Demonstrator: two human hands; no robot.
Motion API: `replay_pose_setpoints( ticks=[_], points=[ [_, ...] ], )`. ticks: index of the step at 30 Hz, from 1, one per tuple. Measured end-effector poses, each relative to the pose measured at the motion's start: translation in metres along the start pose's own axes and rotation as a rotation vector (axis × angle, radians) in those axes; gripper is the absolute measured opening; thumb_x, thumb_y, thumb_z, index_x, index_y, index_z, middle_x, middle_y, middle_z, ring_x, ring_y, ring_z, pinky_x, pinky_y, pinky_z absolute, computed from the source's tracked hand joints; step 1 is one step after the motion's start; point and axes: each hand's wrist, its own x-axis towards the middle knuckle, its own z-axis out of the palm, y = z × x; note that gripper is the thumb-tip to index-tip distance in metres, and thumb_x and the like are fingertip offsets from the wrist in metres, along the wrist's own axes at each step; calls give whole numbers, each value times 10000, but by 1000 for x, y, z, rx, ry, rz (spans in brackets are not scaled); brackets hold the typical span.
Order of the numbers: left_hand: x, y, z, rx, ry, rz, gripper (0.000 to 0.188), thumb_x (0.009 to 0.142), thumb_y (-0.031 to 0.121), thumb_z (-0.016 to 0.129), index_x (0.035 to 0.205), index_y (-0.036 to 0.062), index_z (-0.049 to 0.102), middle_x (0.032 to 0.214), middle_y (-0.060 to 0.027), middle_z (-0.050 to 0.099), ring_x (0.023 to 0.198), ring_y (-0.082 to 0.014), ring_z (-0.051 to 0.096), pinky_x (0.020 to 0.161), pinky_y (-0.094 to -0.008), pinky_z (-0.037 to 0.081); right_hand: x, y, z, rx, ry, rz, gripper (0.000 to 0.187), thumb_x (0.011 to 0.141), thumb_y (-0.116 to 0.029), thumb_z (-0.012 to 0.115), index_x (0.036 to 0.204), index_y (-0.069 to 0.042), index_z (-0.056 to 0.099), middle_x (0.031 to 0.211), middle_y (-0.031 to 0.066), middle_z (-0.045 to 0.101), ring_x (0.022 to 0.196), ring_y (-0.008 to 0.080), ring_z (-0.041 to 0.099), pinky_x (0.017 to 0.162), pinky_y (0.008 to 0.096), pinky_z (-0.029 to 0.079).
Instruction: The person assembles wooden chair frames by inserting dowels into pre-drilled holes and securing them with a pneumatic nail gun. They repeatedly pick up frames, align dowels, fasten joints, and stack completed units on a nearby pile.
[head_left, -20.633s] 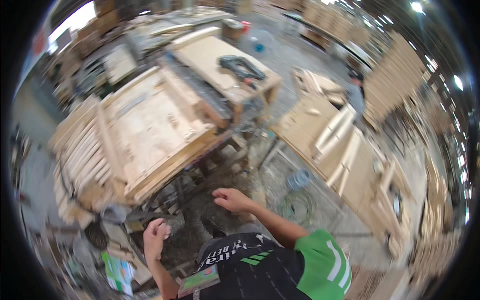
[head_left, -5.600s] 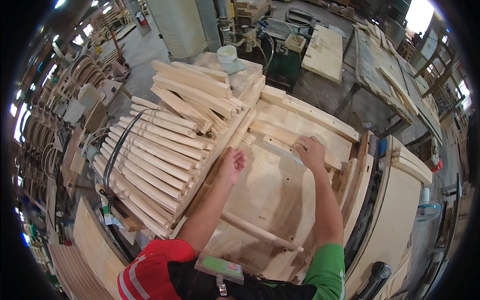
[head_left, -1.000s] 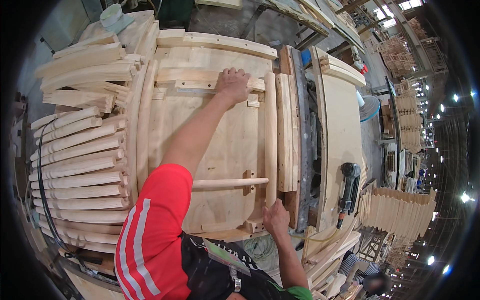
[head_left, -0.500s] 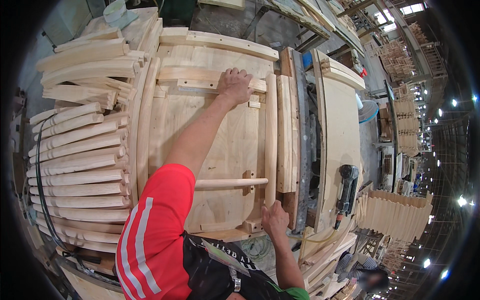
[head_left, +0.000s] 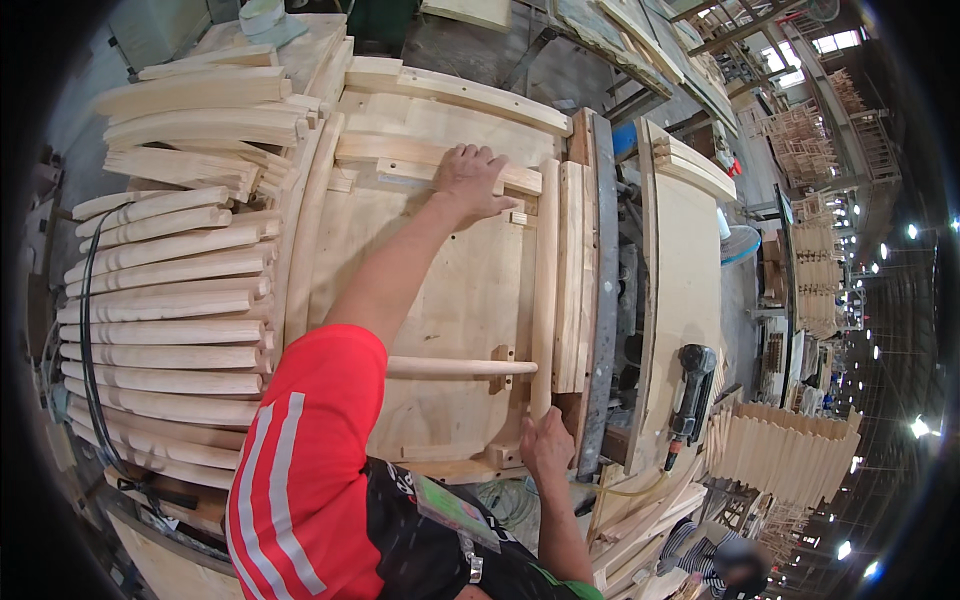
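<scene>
Workbench, strapped spindles, air tool, hands, left spread over rail, right pinching post

The left hand lies on a wooden rail. The right hand grips the near end of a post.

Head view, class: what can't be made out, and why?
All in the head view:
Crossbar: stretch beneath the left hand, which covers it.
Rod: left end, behind the red sleeve.
White tub: top, cut by the upper edge.
Badge: print, too small and blurred.
</scene>
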Motion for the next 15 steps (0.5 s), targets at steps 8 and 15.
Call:
replay_pose_setpoints(
  ticks=[8,15],
  points=[
    [-27,-44,-33,141,-33,-49,1055,763,814,726,1453,37,541,1337,-145,591,1304,-302,522,1160,-450,351,-3,-11,-2,-28,-17,41,374,943,-329,733,1135,-60,559,997,203,724,938,432,704,786,580,489],
    [-28,-47,-30,193,0,-35,1014,786,839,682,1393,36,561,1308,-146,595,1292,-303,522,1148,-457,355,-18,-38,-20,-143,300,-155,508,923,-264,757,1347,-51,579,1239,183,663,1090,392,662,900,536,485]
  ],
)
